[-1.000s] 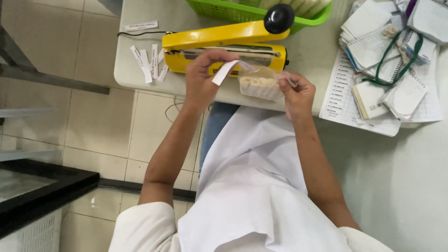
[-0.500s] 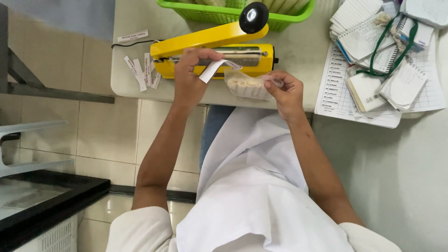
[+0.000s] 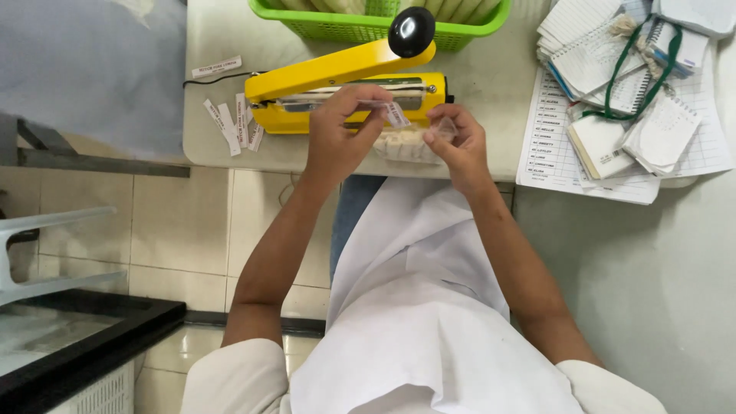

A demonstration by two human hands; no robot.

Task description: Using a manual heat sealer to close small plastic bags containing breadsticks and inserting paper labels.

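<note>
My left hand (image 3: pixel 343 132) pinches a small white paper label (image 3: pixel 395 114) at the mouth of a clear plastic bag (image 3: pixel 406 144) filled with pale tablets. My right hand (image 3: pixel 458 142) grips the bag's right side and holds it at the table's front edge. Just behind both hands stands a yellow heat sealer (image 3: pixel 345 84) with its arm raised and a black knob on the end.
Several white paper labels (image 3: pixel 231 123) lie left of the sealer. A green basket (image 3: pixel 376 23) sits behind it. Notebooks, loose sheets and a green lanyard (image 3: pixel 629 84) cover the right of the table (image 3: pixel 491 92). A black-edged glass counter (image 3: pixel 69 337) is at lower left.
My left hand has brought the label down from above the bag to the bag's opening. Both hands and the bag sit closer to the sealer.
</note>
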